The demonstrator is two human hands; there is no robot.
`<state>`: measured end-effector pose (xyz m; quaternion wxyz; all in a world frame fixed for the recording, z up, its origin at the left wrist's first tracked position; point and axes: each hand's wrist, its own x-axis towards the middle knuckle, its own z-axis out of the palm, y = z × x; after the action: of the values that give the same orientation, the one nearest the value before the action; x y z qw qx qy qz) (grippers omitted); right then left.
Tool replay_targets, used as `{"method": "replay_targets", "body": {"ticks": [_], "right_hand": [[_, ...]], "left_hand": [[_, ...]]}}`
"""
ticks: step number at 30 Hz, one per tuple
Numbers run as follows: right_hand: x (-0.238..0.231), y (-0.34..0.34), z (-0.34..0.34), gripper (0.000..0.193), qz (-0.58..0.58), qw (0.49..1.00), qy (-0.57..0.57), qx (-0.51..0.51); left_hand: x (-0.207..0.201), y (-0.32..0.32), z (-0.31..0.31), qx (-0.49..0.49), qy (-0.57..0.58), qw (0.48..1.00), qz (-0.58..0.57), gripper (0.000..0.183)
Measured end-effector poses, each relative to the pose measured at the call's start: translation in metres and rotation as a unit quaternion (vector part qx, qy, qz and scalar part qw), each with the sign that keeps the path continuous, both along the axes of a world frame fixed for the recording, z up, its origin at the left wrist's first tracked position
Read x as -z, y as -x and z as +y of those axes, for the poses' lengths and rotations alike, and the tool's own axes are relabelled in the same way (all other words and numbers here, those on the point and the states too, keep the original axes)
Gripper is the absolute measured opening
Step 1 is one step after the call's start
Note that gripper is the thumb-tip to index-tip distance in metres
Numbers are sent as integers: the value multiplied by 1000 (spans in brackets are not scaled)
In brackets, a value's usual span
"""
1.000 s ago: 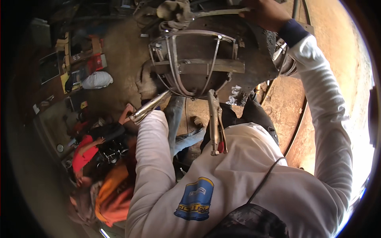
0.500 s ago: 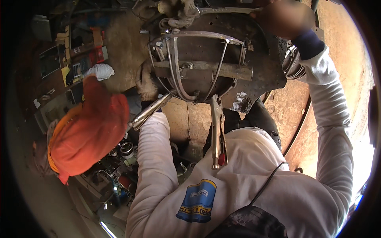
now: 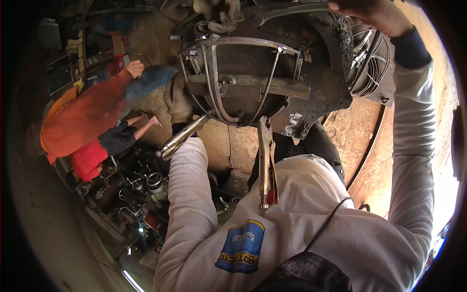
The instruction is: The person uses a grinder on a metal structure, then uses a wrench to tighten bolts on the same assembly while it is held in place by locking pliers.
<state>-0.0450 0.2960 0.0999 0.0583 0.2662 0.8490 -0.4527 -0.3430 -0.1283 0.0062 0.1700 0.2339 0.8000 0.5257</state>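
A curved cage of bent metal bars (image 3: 258, 42) lies over a dark, pitted metal plate (image 3: 321, 63), with a flat bar (image 3: 287, 87) across it. Two locking pliers are clamped on the cage's lower rim: one (image 3: 184, 137) slants beside my left wrist, the other (image 3: 265, 165) hangs toward my chest. My left hand (image 3: 178, 102), in a knit glove, is closed round the left edge of the work; its fingertips are partly hidden. At the top right, my bare right hand (image 3: 372, 13) holds the end of a long wrench (image 3: 294, 10), cut by the frame's upper edge.
A crumpled knit glove (image 3: 221, 17) lies atop the plate. Coiled wire (image 3: 372, 73) hangs at the right. On the left, a person in orange (image 3: 85, 121) reaches out an arm; a person in red (image 3: 90, 158) is beyond. Machine parts (image 3: 146, 187) cover the lower left.
My right hand has moved right, and the wrench has shifted with it. The person in orange has moved up and left, uncovering the person in red. My left hand and the pliers stay put.
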Motion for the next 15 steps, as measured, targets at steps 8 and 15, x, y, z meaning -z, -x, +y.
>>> {"method": "replay_targets", "body": {"ticks": [8,15], "right_hand": [[-9,-41,15,23,9,998,-24,55],[33,-50,12,24,78,977,175,91]], "left_hand": [[-13,-15,9,6,29,999,42,41],[-7,-7,0,19,6,1000,-1,43]]}}
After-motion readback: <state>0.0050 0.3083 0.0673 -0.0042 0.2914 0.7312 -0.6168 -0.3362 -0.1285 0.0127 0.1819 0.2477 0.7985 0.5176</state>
